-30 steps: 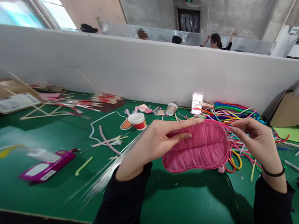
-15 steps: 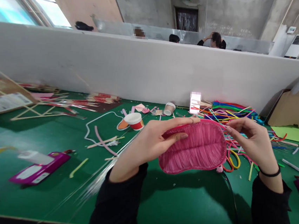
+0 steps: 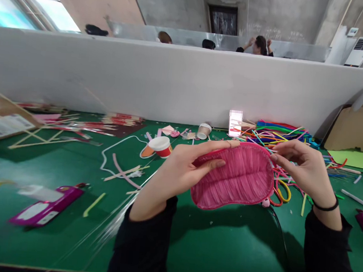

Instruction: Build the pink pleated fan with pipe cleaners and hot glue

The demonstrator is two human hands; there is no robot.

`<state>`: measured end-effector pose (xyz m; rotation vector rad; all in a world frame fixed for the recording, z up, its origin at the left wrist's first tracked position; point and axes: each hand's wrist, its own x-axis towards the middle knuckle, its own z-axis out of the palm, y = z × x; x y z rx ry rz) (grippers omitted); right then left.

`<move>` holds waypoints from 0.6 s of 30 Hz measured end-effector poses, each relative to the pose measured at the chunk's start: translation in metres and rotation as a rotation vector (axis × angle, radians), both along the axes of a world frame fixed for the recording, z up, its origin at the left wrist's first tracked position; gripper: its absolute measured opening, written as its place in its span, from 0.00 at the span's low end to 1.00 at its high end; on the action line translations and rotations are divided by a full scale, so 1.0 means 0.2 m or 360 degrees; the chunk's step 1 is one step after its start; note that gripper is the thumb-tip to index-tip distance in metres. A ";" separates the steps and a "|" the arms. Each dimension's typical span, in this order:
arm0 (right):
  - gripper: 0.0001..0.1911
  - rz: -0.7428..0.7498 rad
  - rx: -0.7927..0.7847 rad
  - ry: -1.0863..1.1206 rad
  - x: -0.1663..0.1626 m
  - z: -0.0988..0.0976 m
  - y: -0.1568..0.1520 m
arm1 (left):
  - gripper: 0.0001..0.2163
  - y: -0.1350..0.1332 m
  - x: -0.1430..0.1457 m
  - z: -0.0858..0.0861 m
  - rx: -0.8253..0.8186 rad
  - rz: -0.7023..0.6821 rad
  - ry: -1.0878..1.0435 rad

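1. The pink ridged piece (image 3: 238,180) is held up above the counter (image 3: 221,259), in front of the wearer, its ridged face turned toward the camera, presumably so the rim can be seen.
2. The left hand (image 3: 187,164) has its grip closed on the upper left part: thumb across the ridged face, index finger along the top edge. This clamp seems to carry the weight and steady the piece.
3. The right hand (image 3: 303,169) has a narrow pinch at the upper right, thumb and finger appearing to hold the pink edging (image 3: 262,147). So light a hold suggests fine control rather than support.
4. The phone (image 3: 234,125) stands upright near the white partition (image 3: 142,76), perhaps for easy viewing.
5. Coloured strips (image 3: 283,132) and yellow-and-red scissors handles (image 3: 284,192) lie beyond the piece, near the right hand, probably for reach.
6. The purple device (image 3: 48,206) lies well apart on the left, perhaps to leave elbow room.
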<state>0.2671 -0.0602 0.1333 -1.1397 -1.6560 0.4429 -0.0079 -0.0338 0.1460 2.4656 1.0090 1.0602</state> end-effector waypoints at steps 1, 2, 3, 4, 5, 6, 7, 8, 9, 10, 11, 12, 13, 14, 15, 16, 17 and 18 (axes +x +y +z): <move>0.10 0.0003 -0.0001 0.0002 0.00 0.00 0.00 | 0.16 0.00 0.00 0.00 0.0002 0.0005 0.0000; 0.10 0.0005 -0.0001 0.0002 0.00 0.00 0.00 | 0.16 0.00 0.00 0.00 0.0004 0.0011 0.0003; 0.10 0.0004 0.0000 0.0001 0.00 0.00 0.00 | 0.16 0.00 0.00 0.00 0.0008 0.0019 0.0005; 0.10 0.0002 0.0000 0.0000 0.00 0.00 0.00 | 0.16 0.00 0.00 0.00 0.0010 0.0024 0.0007; 0.10 0.0000 0.0000 -0.0003 0.00 0.00 0.00 | 0.16 0.00 0.00 0.00 0.0011 0.0028 0.0008; 0.10 -0.0004 -0.0001 -0.0007 0.00 0.00 0.00 | 0.16 0.00 0.00 0.00 0.0010 0.0028 0.0006; 0.10 -0.0007 -0.0004 -0.0012 0.00 0.00 0.00 | 0.16 0.00 0.00 0.00 0.0008 0.0025 0.0000; 0.10 -0.0011 -0.0008 -0.0017 0.00 0.01 0.00 | 0.16 0.00 0.00 0.00 0.0006 0.0020 -0.0005; 0.10 -0.0014 -0.0012 -0.0021 0.00 0.01 0.00 | 0.16 0.00 0.00 0.00 0.0002 0.0017 -0.0008; 0.11 -0.0017 -0.0015 -0.0026 0.00 0.01 0.00 | 0.16 0.00 0.00 0.00 -0.0001 0.0018 -0.0008; 0.11 -0.0020 -0.0018 -0.0030 0.00 0.00 0.00 | 0.16 0.00 0.00 0.00 -0.0001 0.0023 -0.0006; 0.11 -0.0024 -0.0022 -0.0035 0.00 0.00 0.00 | 0.16 0.00 0.00 0.00 -0.0001 0.0029 -0.0004; 0.11 -0.0028 -0.0024 -0.0041 0.00 0.00 0.00 | 0.16 0.00 0.00 0.00 -0.0004 0.0035 -0.0001; 0.11 -0.0032 -0.0024 -0.0051 0.00 0.00 0.00 | 0.16 0.00 0.00 0.00 -0.0007 0.0042 -0.0002; 0.11 -0.0037 -0.0021 -0.0061 -0.01 0.00 0.00 | 0.16 0.00 0.00 0.00 -0.0010 0.0052 -0.0008; 0.11 -0.0045 -0.0018 -0.0074 -0.01 0.00 0.00 | 0.16 0.00 0.00 0.01 -0.0016 0.0064 -0.0014; 0.11 -0.0054 -0.0011 -0.0084 -0.01 0.00 0.00 | 0.16 0.00 0.00 0.01 -0.0020 0.0082 -0.0021; 0.11 -0.0065 -0.0002 -0.0091 -0.01 0.00 0.00 | 0.16 0.00 0.00 0.01 -0.0019 0.0103 -0.0026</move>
